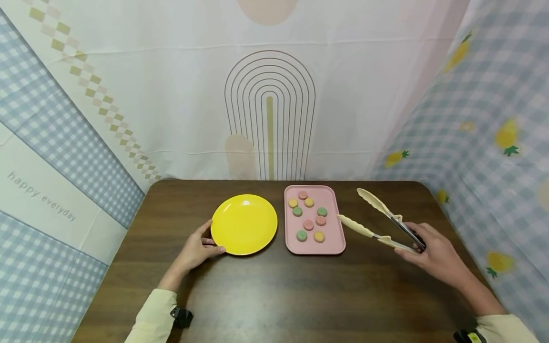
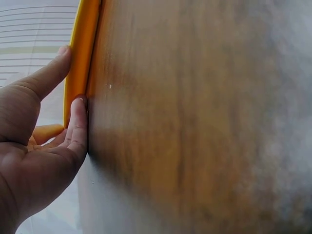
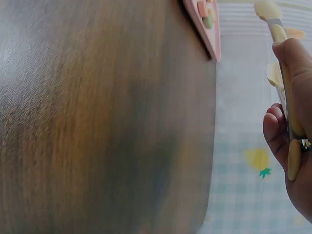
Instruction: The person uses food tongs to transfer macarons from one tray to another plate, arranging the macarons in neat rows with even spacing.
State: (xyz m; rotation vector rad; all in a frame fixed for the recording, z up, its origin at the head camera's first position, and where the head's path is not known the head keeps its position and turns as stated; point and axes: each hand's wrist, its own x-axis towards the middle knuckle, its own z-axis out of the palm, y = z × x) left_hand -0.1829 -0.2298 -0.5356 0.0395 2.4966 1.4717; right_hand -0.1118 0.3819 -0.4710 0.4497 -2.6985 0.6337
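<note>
Left hand (image 1: pixel 195 248) is clasped to yellow plate (image 1: pixel 244 224), right hand (image 1: pixel 436 257) wrapped round tongs (image 1: pixel 381 207).
Plate should be steadied, tongs squeezed lightly.

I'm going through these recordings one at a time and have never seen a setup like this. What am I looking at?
There is no robot here, just a person's two bare hands. The wide picture comes from a camera on the head, looking forward and down; the other two come from cameras on the left and right wrists, so the table looks turned on its side.

On the brown table are a yellow plate and a pink tray bearing nine small round pieces in pink, yellow and green. The left hand holds the plate's edge. The right hand grips tongs, their tips spread apart.
</note>
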